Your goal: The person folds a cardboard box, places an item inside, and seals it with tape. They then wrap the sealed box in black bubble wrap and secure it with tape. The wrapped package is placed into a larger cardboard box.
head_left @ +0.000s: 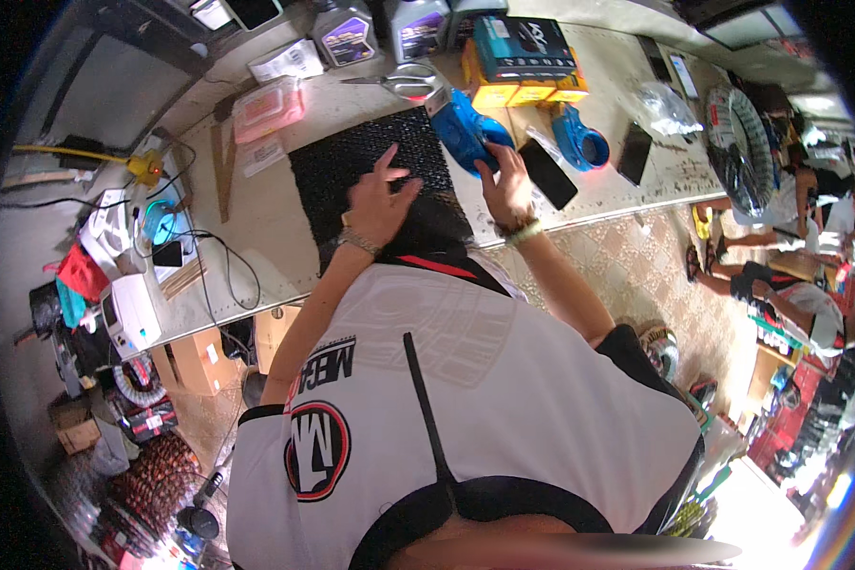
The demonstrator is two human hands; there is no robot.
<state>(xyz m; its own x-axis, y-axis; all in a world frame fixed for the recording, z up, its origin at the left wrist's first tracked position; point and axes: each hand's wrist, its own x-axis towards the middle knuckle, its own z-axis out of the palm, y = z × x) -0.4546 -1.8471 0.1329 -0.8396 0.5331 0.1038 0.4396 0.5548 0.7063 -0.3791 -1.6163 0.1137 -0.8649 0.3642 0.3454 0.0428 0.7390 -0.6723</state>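
A black sheet of what looks like bubble wrap point(328, 176) lies flat on the table before me. Over its middle is my left hand point(382, 207), fingers spread and holding nothing. My right hand point(509, 182) is at the sheet's right edge, its thumb and fingers closed round the near end of a blue tape dispenser point(461, 131). That dispenser lies partly across the sheet's far right corner; my fingers cover some of it. Right of my right hand is a dark phone point(548, 175), with a second blue tape dispenser point(579, 142) beyond it.
Scissors point(410, 84) lie past the sheet, near grey bottles point(347, 33). A teal box point(524, 47) rests on yellow boxes point(489, 93). A pink-lidded pack point(269, 109) lies left. Another phone point(635, 154) and a wrapped tyre point(739, 152) are right. Cables point(226, 247) cross the left end.
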